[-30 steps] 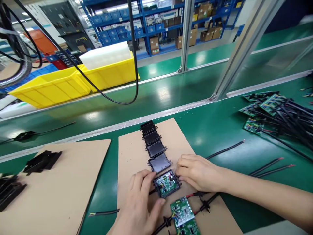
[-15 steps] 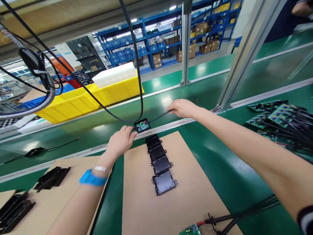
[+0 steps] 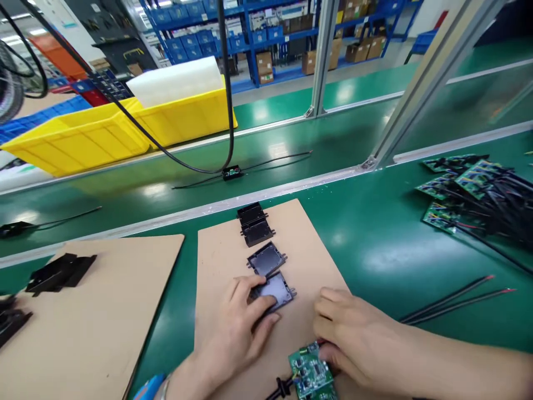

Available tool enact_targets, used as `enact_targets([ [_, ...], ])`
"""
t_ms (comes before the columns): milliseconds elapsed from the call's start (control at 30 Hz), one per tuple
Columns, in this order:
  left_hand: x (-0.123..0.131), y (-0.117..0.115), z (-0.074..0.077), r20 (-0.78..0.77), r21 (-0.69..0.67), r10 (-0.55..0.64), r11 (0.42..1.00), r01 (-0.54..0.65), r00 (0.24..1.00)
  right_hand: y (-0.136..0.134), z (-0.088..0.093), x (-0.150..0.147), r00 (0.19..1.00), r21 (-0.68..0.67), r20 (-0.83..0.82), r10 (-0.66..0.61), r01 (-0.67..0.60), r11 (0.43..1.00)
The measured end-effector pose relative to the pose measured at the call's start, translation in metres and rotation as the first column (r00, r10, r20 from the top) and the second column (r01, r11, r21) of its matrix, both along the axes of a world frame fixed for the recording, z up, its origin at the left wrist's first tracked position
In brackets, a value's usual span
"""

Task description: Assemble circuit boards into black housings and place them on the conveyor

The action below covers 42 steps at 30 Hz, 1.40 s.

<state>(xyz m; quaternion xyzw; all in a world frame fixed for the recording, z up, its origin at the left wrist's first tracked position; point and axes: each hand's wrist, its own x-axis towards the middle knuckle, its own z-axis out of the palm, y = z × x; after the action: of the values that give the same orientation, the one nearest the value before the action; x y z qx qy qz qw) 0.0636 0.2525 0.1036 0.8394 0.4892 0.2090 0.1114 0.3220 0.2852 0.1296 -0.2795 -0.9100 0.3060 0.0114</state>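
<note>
My left hand [image 3: 241,319] has its fingers closed on the nearest black plastic case [image 3: 278,290], an open shallow shell lying on the cardboard. Just beyond it lies a second black case [image 3: 266,258], set at a slight angle, and two more cases [image 3: 255,222] sit edge to edge near the board's far end. At the front, my right hand [image 3: 350,333] grips the edge of a green circuit board [image 3: 311,369] between thumb and curled fingers. A black cable [image 3: 280,388] with a strain-relief collar leaves the circuit board's left side.
A cased board with cables [image 3: 232,173] lies on the green strip behind the metal rail. Wired circuit boards [image 3: 478,189] are heaped at right, near two cable ends [image 3: 458,297]. More black cases [image 3: 60,273] lie on the left cardboard [image 3: 104,311]. Yellow bins [image 3: 183,114] stand behind.
The cased board was let go on the green strip. Both hands came back toward me, the left onto the nearest case, the right onto the circuit board. The two near cases shifted apart from the others.
</note>
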Motion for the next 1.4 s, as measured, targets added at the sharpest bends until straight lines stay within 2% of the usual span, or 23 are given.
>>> enact_targets([
  [100,0.007,-0.017,0.008,0.129,-0.019,0.028,0.999,-0.026,0.991,-0.001,0.001,-0.002,0.996,-0.028,-0.086,-0.02,0.018,0.999],
  [167,0.015,-0.026,0.02,0.244,-0.175,0.077,0.984,-0.034,0.967,0.001,0.01,-0.004,0.986,0.0,-0.165,-0.026,0.026,1.0],
  [267,0.028,-0.033,0.034,0.298,-0.495,0.202,0.868,-0.03,0.933,0.0,0.021,-0.013,0.975,0.102,-0.217,-0.046,0.07,0.992],
  [333,0.035,-0.03,0.036,0.236,-0.594,0.293,0.798,-0.101,0.927,-0.004,0.024,-0.025,0.985,0.222,-0.161,-0.069,0.104,0.97],
  [433,0.037,-0.017,0.035,0.214,-0.57,0.348,0.803,-0.173,0.913,-0.006,0.024,-0.049,1.0,0.474,0.018,-0.015,0.005,0.88],
  [533,0.029,-0.004,0.036,0.198,-0.583,0.356,0.791,-0.182,0.914,0.007,0.024,-0.062,0.99,0.549,0.103,0.102,-0.142,0.824],
  [633,0.016,-0.003,0.037,0.106,-0.614,0.356,0.758,-0.22,0.928,0.033,0.019,-0.059,0.972,0.511,0.082,0.218,-0.229,0.828],
  [767,0.007,-0.01,0.032,-0.021,-0.486,0.321,0.825,-0.29,0.947,0.063,0.006,-0.053,0.946,0.417,0.062,0.319,-0.315,0.853],
  [867,0.006,-0.012,0.025,-0.103,-0.463,0.27,0.839,-0.286,0.957,0.073,0.002,-0.056,0.932,0.359,0.045,0.359,-0.35,0.865],
  [1100,0.0,-0.01,0.016,-0.187,-0.454,0.179,0.856,-0.247,0.966,0.074,0.007,-0.063,0.907,0.288,0.079,0.413,-0.418,0.862],
  [1300,0.002,-0.008,0.018,-0.201,-0.475,0.146,0.851,-0.227,0.969,0.064,0.005,-0.065,0.936,0.31,0.144,0.32,-0.35,0.884],
  [1400,0.0,-0.008,0.022,-0.15,-0.486,0.15,0.849,-0.205,0.977,0.061,0.006,-0.066,0.941,0.308,0.126,0.313,-0.337,0.89],
])
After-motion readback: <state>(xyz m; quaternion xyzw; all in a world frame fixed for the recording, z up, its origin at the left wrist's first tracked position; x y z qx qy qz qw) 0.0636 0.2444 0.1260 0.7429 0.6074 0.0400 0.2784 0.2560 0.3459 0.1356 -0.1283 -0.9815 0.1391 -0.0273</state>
